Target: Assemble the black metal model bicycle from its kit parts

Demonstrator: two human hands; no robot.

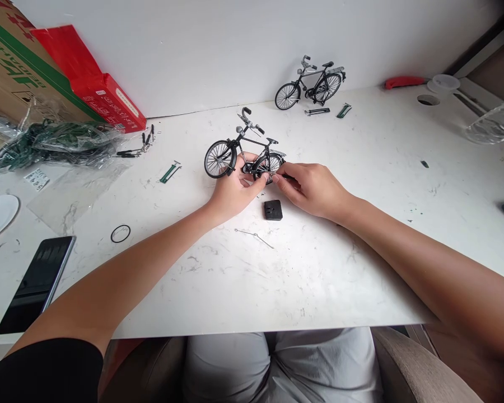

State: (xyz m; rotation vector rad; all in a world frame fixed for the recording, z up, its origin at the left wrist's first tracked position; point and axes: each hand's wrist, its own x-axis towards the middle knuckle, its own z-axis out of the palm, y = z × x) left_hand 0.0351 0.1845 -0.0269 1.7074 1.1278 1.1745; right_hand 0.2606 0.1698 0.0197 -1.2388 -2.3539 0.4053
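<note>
Bare white tabletop lies below both hands; left hand and right hand pinch the small black metal model bicycle at its rear wheel, frame centre.

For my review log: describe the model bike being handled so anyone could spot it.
On the white table, mid-way back, stands a small black bicycle. Unlike the second bicycle by the wall, both hands, left and right, touch its rear wheel.

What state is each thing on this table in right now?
near model bicycle: upright, both hands at its rear wheel
left hand: steadying the rear wheel
right hand: pinching a small part at the wheel
far model bicycle: standing alone, untouched
phone: flat, screen dark
black rubber ring: lying loose
red box: leaning on the wall
</note>
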